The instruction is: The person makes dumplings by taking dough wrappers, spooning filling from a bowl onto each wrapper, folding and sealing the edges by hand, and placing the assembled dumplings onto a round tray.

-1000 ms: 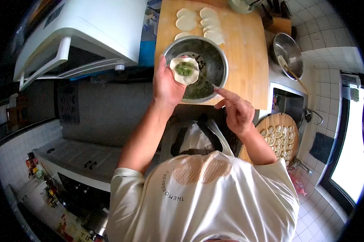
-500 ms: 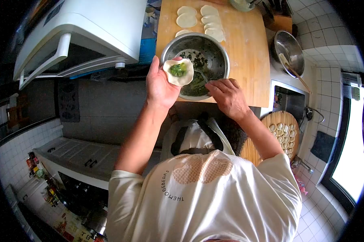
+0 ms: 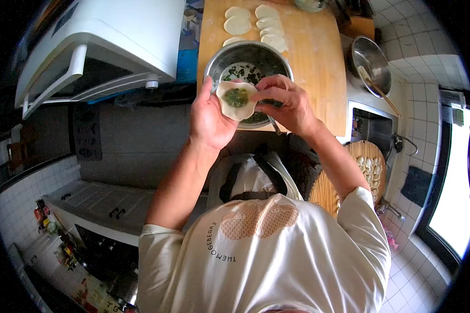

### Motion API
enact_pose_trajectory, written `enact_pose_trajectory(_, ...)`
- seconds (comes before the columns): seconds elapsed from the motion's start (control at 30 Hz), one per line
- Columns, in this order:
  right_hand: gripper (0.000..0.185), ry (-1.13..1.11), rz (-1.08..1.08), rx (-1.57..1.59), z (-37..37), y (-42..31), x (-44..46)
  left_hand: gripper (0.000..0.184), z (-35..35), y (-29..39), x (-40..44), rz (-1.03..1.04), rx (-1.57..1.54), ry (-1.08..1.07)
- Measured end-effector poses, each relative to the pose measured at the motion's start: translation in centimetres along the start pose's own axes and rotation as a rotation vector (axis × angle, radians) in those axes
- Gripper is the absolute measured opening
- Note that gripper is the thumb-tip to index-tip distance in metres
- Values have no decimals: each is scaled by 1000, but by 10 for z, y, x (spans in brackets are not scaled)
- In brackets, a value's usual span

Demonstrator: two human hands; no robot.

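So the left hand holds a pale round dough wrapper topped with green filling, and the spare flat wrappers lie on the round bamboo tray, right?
Not quite: the head view shows the spare flat wrappers on the light wooden board. The left hand does hold the pale, green-topped round wrapper.

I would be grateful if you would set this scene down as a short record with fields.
left hand: palm up under open wrapper
filling: green, centred on wrapper
right hand: fingers at wrapper's right edge; grip unclear
mixing bowl: metal, beyond hands, on wooden board
utensil: handle across bowl's near rim
dough rounds: flat, beyond bowl
tray: right side, bearing rows of shaped dough pieces
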State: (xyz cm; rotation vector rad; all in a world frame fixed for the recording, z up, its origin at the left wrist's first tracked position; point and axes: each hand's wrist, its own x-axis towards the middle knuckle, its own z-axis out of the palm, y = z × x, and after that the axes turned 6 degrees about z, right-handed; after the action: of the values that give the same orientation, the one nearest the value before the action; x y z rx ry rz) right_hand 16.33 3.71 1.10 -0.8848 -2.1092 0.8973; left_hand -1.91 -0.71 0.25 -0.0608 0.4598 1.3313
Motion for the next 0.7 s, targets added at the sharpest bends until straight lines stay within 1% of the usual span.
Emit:
enact_pose_trajectory(0.03,30,-2,1,1,1,0,0,51,-1,0,-1,-11,-10,-28)
enact_pose_trajectory(0.1,29,-11,225,118,3,-1,0,50,2,-1,-3,-5,33,2)
enact_pose_trajectory(0.13,29,-13,225,119,5,-2,0,49,4,-1,-4,0,77,30)
enact_pose_trajectory(0.2,28,10,367,151,7,-3,0,49,3,-2,-5,20,80,60)
enact_pose_trajectory(0.23,28,8,367,151,8,-2,0,49,2,-2,-5,36,86,88)
enact_pose_trajectory(0.3,31,-45,429,206,10,2,-1,49,-5,-1,-4,30,61,64)
enact_pose_trajectory(0.33,31,-46,429,206,11,4,-2,49,-7,-1,-4,24,38,40)
enact_pose_trajectory(0.43,32,-27,452,287,14,7,-3,49,-4,-2,-5,29,44,55)
enact_pose_trajectory(0.53,30,-34,481,306,13,3,0,51,0,-1,-8,29,101,55)
enact_pose_trajectory(0.57,28,-50,497,347,14,3,1,51,-1,-1,-8,29,100,57)
enact_pose_trajectory(0.63,27,-65,513,388,15,6,1,53,-3,-1,-7,5,70,-6)
enact_pose_trajectory(0.7,26,-107,517,466,16,13,-1,52,0,-1,-7,5,76,9)
